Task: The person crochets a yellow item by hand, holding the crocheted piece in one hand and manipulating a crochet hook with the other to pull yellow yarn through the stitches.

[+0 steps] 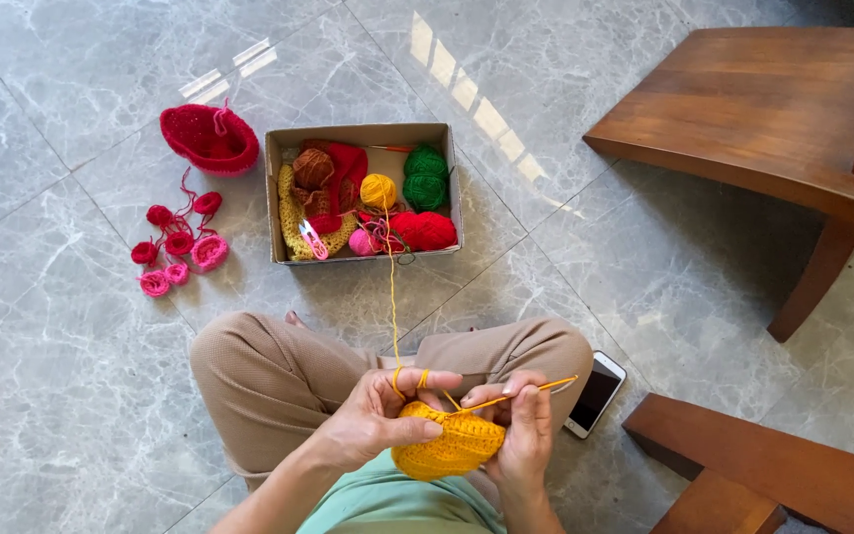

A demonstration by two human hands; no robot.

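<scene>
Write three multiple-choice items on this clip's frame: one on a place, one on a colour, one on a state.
1. Where does the phone lie?
A. in the box
B. on the floor by the person's knee
C. on the chair

2. What colour is the crochet piece?
A. yellow
B. green
C. pink

3. What does the right hand do?
A. rests flat on the floor
B. holds scissors
C. grips the hook

Key: 1 B, it lies on tile beside the knee; 2 A, it matches the yellow strand; 3 C, fingers close around the hook, while the left hand holds the piece.
</scene>
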